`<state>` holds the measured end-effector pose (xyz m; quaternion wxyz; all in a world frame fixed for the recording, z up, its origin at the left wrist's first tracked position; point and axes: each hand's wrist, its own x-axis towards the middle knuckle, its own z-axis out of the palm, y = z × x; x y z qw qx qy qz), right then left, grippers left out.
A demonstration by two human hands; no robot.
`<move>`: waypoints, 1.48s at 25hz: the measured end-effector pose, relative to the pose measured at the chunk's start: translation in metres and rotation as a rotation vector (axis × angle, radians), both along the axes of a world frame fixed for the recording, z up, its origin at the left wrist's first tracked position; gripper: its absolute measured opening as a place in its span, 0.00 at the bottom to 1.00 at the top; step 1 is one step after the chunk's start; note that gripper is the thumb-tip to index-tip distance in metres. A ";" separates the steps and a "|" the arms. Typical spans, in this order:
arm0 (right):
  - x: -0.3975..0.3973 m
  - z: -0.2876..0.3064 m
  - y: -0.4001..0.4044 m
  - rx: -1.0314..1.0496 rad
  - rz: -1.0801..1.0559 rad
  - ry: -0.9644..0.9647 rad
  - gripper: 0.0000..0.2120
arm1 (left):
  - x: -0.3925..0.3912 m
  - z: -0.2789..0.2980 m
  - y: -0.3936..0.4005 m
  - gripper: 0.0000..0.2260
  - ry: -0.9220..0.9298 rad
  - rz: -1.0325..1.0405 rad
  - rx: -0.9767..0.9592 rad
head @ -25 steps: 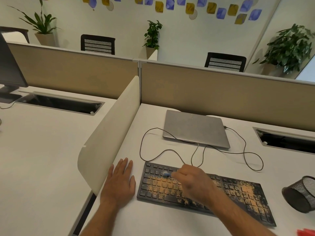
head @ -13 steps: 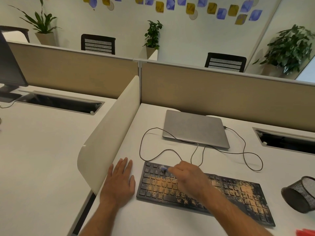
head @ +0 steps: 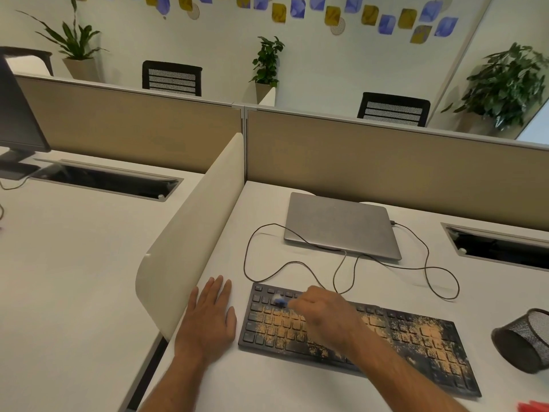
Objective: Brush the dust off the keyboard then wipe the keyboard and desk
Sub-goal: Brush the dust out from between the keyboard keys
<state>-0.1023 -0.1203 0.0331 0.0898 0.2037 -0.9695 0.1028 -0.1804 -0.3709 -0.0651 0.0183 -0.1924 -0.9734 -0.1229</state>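
Gripping brush [head: 279, 301] over keyboard [head: 416, 346], right hand [head: 328, 318], left hand [head: 209, 318] flat

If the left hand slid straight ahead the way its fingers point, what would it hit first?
Probably nothing soon: the left hand lies flat on the white desk, fingers pointing away. Bare desk lies ahead up to the tan partition panel; the thin black cable loops just right of that line.

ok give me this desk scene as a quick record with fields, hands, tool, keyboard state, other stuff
left hand: left hand flat on the desk, beside the keyboard's left end
right hand: right hand over the keys, grips a small blue brush
brush: tip at the upper-left keys, blurred
keyboard: black keyboard with orange dust across left and right key areas
laptop: closed laptop behind the keyboard
cable: cable looped between them
mesh cup: mesh cup lying on its side, right edge
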 end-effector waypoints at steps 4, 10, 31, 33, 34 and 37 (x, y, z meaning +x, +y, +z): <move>0.007 0.009 0.013 -0.129 -0.078 -0.007 0.17 | 0.001 0.002 0.001 0.34 0.001 -0.002 -0.004; 0.021 0.009 0.033 -0.072 -0.175 0.011 0.18 | 0.000 0.004 0.002 0.36 -0.016 -0.002 -0.004; 0.039 0.003 0.046 -0.025 -0.199 0.034 0.19 | 0.001 0.006 0.002 0.36 -0.012 -0.009 -0.014; 0.044 0.000 0.045 0.001 -0.154 0.013 0.20 | 0.001 0.006 0.002 0.36 -0.009 -0.009 -0.010; 0.047 -0.001 0.045 0.011 -0.143 0.005 0.20 | 0.001 0.005 0.002 0.36 -0.011 -0.009 -0.003; 0.049 0.000 0.048 -0.022 -0.163 0.024 0.21 | 0.000 0.002 0.001 0.35 -0.003 0.000 0.011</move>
